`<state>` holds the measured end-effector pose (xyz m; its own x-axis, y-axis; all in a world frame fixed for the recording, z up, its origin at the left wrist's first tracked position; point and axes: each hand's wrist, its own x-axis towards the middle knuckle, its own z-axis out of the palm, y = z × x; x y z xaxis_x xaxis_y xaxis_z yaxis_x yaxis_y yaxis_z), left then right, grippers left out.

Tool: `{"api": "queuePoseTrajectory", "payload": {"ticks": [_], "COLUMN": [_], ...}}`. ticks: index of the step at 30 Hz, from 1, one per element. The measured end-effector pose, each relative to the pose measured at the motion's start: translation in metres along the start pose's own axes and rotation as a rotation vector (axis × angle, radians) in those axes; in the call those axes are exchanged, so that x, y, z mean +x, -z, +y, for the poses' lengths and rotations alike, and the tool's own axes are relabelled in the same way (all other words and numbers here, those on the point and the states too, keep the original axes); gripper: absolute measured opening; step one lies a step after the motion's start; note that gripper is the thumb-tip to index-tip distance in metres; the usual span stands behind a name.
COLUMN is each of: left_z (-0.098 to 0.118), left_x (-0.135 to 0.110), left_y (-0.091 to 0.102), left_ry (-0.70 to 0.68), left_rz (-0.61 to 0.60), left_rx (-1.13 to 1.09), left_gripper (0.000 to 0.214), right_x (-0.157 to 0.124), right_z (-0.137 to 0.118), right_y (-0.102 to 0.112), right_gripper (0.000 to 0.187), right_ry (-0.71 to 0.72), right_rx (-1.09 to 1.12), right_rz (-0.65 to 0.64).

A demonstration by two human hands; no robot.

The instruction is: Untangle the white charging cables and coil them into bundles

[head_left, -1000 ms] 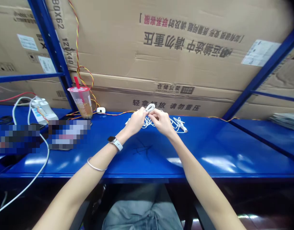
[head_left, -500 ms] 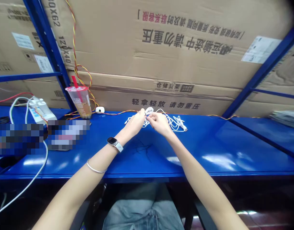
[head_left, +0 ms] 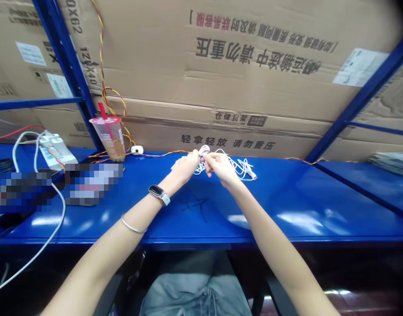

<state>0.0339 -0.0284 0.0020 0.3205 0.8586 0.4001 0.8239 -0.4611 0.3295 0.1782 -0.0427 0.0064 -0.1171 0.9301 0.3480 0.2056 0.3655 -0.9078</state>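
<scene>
A tangle of thin white cable [head_left: 241, 168] lies at the back of the blue shelf top [head_left: 287, 206]. My left hand [head_left: 184, 166] and my right hand [head_left: 221, 167] meet over its left end, both closed in a pinch on a loop of the cable raised a little above the surface. The rest of the cable trails to the right of my right hand and ends in a small plug. A watch and a thin bangle are on my left wrist.
A plastic drink cup with a red straw [head_left: 109, 137] stands at the back left. A white power strip [head_left: 56, 151] with a thick white cord lies further left. Twisted red-yellow wire [head_left: 162, 154] runs along cardboard boxes [head_left: 254, 79] behind. Blue uprights frame the bay.
Both hands have stayed together at the cable's left end, lowering the loop slightly and shifting their pinch. The camera view has moved a little.
</scene>
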Motion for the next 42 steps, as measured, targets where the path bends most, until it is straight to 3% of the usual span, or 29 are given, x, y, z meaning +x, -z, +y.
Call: {"api": "queuePoseTrajectory", "payload": {"ticks": [2,5,9,13,16,21,27,32,38,42], "left_z": [-0.007,-0.017,-0.022,-0.021,-0.019,-0.019,-0.019,-0.012,-0.003,0.002], "left_x": [0.003,0.005,0.002,-0.001,-0.002,-0.001,-0.002,-0.005,-0.007,-0.009], "left_y": [0.002,0.005,0.012,0.016,0.015,0.011,0.011,0.013,0.020,0.024], "left_ry": [0.037,0.007,-0.176,-0.241,-0.283,-0.324,-0.368,-0.420,-0.508,-0.502], "left_rz": [0.016,0.007,-0.124,-0.228,-0.273,-0.276,-0.188,-0.136,-0.033,0.087], "left_rx": [-0.047,-0.153,-0.380,-0.422,-0.419,-0.329,-0.096,0.205,0.537,0.603], "left_gripper": [0.022,0.025,0.029,0.029,0.028,0.024,0.029,0.027,0.024,0.021], "right_x": [0.002,0.003,0.002,0.002,0.005,0.009,0.008,0.011,0.012,0.006], "right_z": [-0.004,-0.009,-0.013,-0.010,-0.005,0.004,0.005,0.010,0.012,0.000], "right_y": [0.009,0.023,0.027,0.023,0.023,0.024,0.020,0.020,0.015,0.013], "right_gripper": [0.037,0.025,0.025,0.017,0.020,0.018,0.016,0.018,0.030,0.033], "right_ry": [0.078,0.300,0.538,0.586,0.573,0.499,0.431,0.347,0.149,0.040], "right_rx": [-0.097,-0.302,-0.526,-0.577,-0.533,-0.447,-0.370,-0.315,0.051,0.275], "right_rz": [0.045,0.132,0.003,-0.094,-0.138,-0.102,0.009,0.019,-0.042,-0.052]}}
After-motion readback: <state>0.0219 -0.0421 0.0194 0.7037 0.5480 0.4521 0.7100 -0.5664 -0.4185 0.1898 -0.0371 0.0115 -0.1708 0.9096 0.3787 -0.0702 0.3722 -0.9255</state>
